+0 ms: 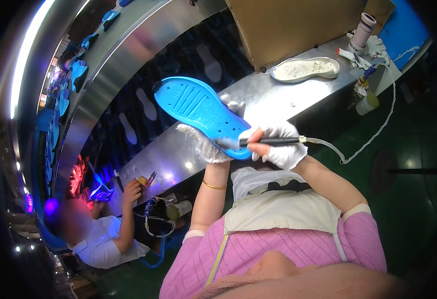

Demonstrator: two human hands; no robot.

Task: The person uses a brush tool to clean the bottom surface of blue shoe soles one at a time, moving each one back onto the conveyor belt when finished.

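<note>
My left hand, in a knitted white glove, grips a blue shoe sole from underneath and along its edges. The sole is tilted over the front of the metal ledge, its holed and grooved face showing. In my right hand, gloved in white with bare thumb and finger tips, is a black-handled brush. Its bristles are at the narrower end of the sole, partly blurred. From the brush's back end a clear tube runs off to the right. Part of my left hand is hidden behind the sole.
On the metal ledge lies a whitish sole, before a cardboard sheet. A pink bottle and gloves stand behind. Left, a co-worker sits by a dark conveyor belt. A small jar hangs right.
</note>
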